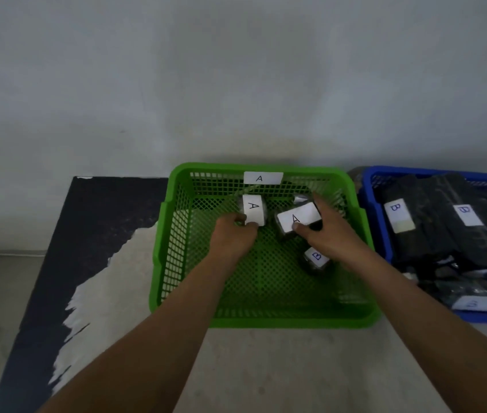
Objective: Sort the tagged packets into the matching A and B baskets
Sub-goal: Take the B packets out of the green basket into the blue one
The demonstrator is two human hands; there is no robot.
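Observation:
A green basket (173, 234) with a white A label (263, 177) on its far wall stands in the middle. Inside it, my left hand (233, 236) grips a dark packet with a white A tag (253, 209). My right hand (330, 234) holds a second dark packet tagged A (297, 217) beside it. A small packet tagged B (316, 259) lies on the green basket's floor, just under my right wrist. To the right, a blue basket (370, 186) is filled with several dark packets carrying B tags (398, 214).
The baskets sit on a pale worktop (266, 368) with a dark worn patch (93, 222) at the left. A grey wall (236, 84) rises right behind the baskets. The blue basket runs past the right frame edge.

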